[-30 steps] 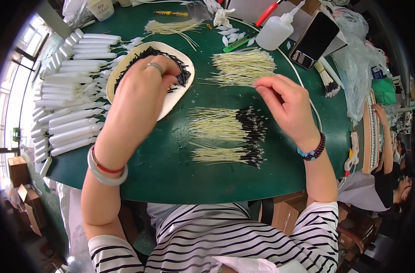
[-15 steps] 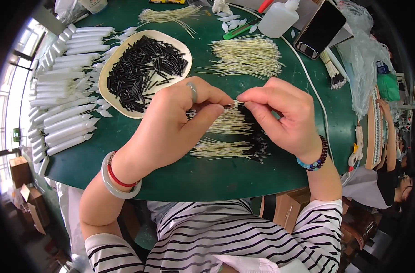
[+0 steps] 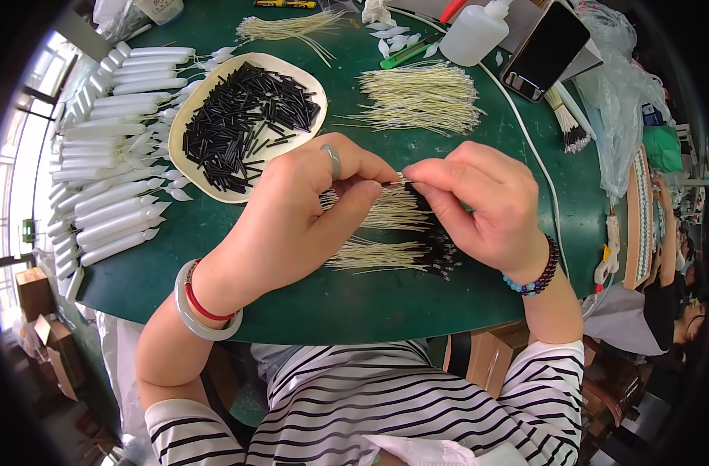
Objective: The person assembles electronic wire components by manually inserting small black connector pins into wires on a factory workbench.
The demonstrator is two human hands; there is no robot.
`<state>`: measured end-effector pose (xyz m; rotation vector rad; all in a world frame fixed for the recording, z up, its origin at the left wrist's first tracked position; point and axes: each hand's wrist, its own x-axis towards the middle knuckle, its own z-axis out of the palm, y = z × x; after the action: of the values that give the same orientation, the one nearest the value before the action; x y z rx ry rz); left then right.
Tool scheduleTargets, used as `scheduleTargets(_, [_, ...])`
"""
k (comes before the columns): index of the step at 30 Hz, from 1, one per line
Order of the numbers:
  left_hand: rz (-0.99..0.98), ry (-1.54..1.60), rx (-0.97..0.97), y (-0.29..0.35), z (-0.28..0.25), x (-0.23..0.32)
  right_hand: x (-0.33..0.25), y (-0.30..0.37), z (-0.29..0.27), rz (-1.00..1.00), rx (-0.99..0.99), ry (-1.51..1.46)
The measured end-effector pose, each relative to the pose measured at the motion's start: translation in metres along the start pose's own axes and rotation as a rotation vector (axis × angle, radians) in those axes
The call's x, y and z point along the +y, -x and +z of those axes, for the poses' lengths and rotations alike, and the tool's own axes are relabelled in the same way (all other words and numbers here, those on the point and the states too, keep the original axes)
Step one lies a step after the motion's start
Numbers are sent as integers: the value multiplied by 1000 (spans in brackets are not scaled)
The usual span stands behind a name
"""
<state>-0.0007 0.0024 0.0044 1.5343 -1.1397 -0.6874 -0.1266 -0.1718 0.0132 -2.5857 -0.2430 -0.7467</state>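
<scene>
In front of me, thumb and forefinger of my left hand (image 3: 292, 206) are pinched together. My right hand (image 3: 490, 206) pinches just to the right, the fingertips nearly meeting. Between them shows a short bit of thin pale wire (image 3: 402, 177); most of it is hidden by my fingers. Under my hands lie two bundles of pale yellow wires, the far bundle (image 3: 393, 211) partly covered and the near bundle (image 3: 376, 254) in fuller view. Their right ends carry black sleeves (image 3: 440, 252). Beyond my left hand, a cream tray (image 3: 317, 87) holds many short black tubes (image 3: 238, 116).
White candle-shaped sticks (image 3: 121, 221) line the table's left side. Farther off lie bare wires (image 3: 420, 97), a green cutter (image 3: 409, 53), a white squeeze bottle (image 3: 476, 35) and a black phone (image 3: 547, 50). A white cable (image 3: 529, 144) runs down the right. Another person's arm (image 3: 667, 233) shows at right.
My right hand has shifted slightly down and its fingers have changed angle, still pinching by the left fingertips. My left hand has hardly moved.
</scene>
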Motion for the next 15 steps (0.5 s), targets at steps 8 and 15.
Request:
scheduleTargets(8, [245,-327,219,-2,8,-7,-10,-4,6,111,4,-97])
scheduleTargets(15, [322,-421,243,-4,15,-5,-8,0,9,183,-91,-218])
